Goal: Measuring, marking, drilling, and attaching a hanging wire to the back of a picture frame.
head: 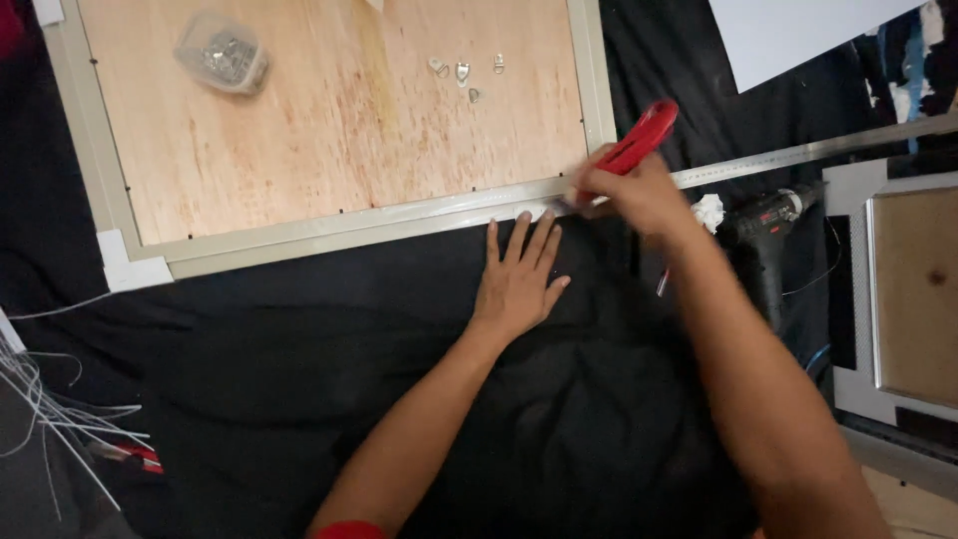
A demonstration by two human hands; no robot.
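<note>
The right hand [639, 195] is hiding the red cutter's [639, 140] blade tip. The top edge is cutting off the framed board [339, 130]. The clear tub's [222, 52] contents are showing too small to identify.

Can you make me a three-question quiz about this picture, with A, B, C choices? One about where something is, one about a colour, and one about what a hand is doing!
1. Where is the clear plastic tub of metal bits?
A. on the wooden board, top left
B. on the black cloth
C. in a hand

2. What colour is the handle of the cutter?
A. blue
B. red
C. green

3. What is the left hand doing?
A. gripping the drill
B. making a fist
C. lying flat, fingers spread

Answers:
1 A, the plastic tub sits on the wooden board.
2 B, the cutter in the right hand is red.
3 C, the left hand rests flat on the black cloth.
</note>
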